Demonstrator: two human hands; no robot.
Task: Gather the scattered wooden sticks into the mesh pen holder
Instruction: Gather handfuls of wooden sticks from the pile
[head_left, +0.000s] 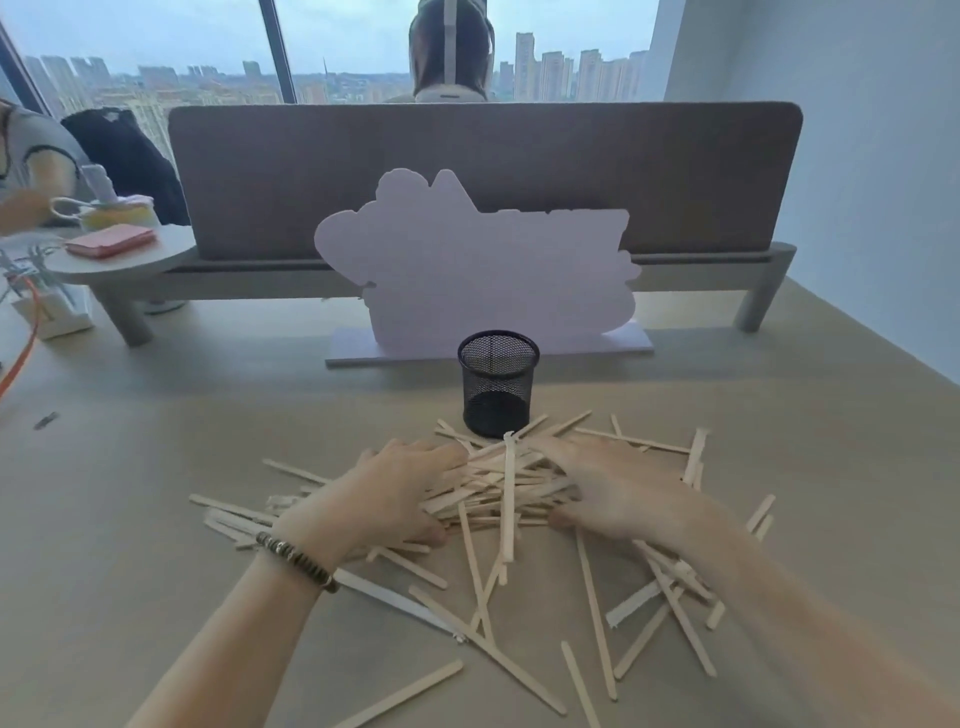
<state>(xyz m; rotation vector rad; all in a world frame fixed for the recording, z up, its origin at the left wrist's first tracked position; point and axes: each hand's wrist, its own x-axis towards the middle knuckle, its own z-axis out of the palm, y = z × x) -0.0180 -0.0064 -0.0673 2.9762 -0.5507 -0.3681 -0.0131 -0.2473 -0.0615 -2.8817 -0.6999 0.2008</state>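
A black mesh pen holder (497, 383) stands upright on the table, with nothing showing inside it. Just in front of it lies a heap of pale wooden sticks (501, 486), with many more scattered toward me and to both sides. My left hand (387, 496) presses against the left side of the heap, fingers curved over the sticks. My right hand (615, 491) presses against the right side, palm down, slightly blurred. The heap is squeezed between both hands. A beaded bracelet sits on my left wrist.
A white cut-out board (467, 270) on a flat base stands right behind the holder, in front of a grey desk divider (675, 171). At the far left are a round shelf with a pink box (111, 241), an orange cable and another person's arm.
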